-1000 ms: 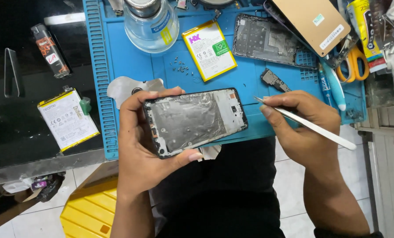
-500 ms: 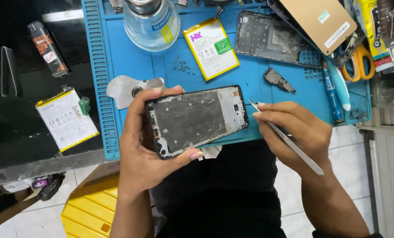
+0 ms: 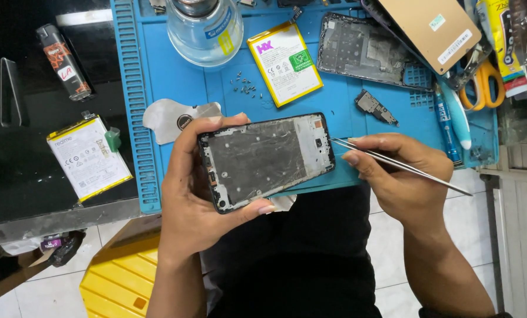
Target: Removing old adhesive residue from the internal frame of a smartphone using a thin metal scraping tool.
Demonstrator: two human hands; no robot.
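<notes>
My left hand (image 3: 195,200) grips the opened phone frame (image 3: 266,160) by its edges, inner side up. My right hand (image 3: 402,176) pinches metal tweezers (image 3: 393,164) — tips just beside the frame's right end — above the blue repair mat (image 3: 175,82).

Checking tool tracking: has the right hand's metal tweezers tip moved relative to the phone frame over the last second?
Yes. The thin metal tweezers in the right hand swung their tip leftward, up to the right edge of the black stripped phone frame, which stayed put over the blue mat.
</notes>
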